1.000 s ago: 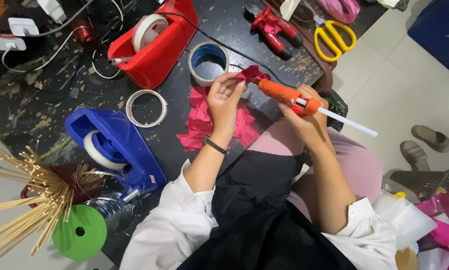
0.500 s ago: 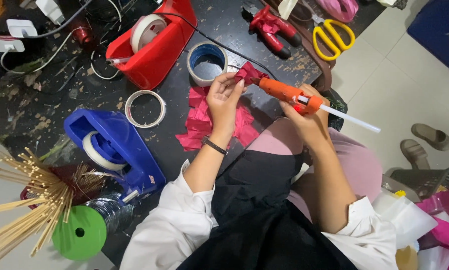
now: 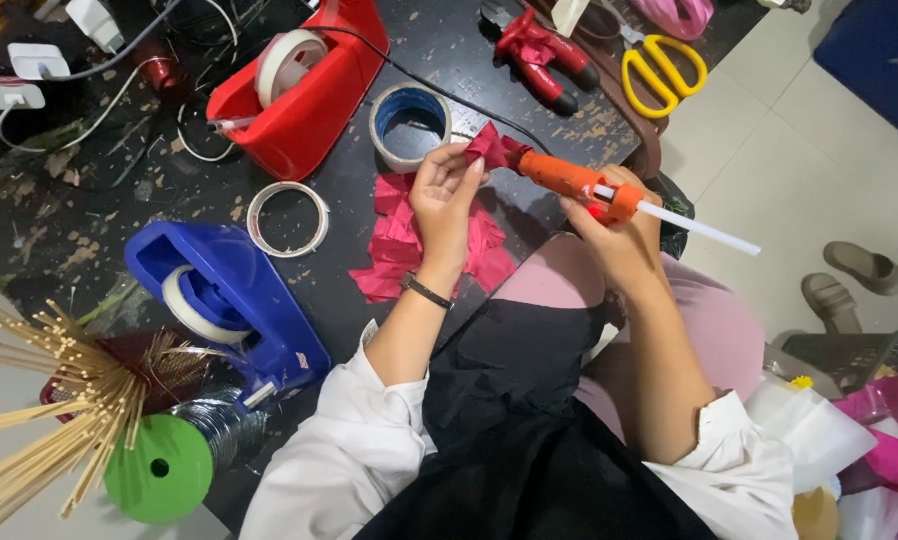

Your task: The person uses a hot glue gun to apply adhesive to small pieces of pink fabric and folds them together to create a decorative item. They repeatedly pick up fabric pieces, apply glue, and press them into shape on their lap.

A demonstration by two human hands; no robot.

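Fingers (image 3: pixel 461 172) of the left hand (image 3: pixel 447 200) pinch a small red petal piece (image 3: pixel 489 148) above the bench (image 3: pixel 369 290); the right hand (image 3: pixel 619 235) grips an orange glue gun (image 3: pixel 569 180), its long axis running four-to-ten o'clock, nozzle touching the piece.

The dark, speckled counter (image 3: pixel 89 210) carries a red tape dispenser (image 3: pixel 304 105) and a blue one (image 3: pixel 234 300). Pink paper scraps (image 3: pixel 394 240), tape rolls (image 3: pixel 409 125), yellow scissors (image 3: pixel 664 75) lie on it too.
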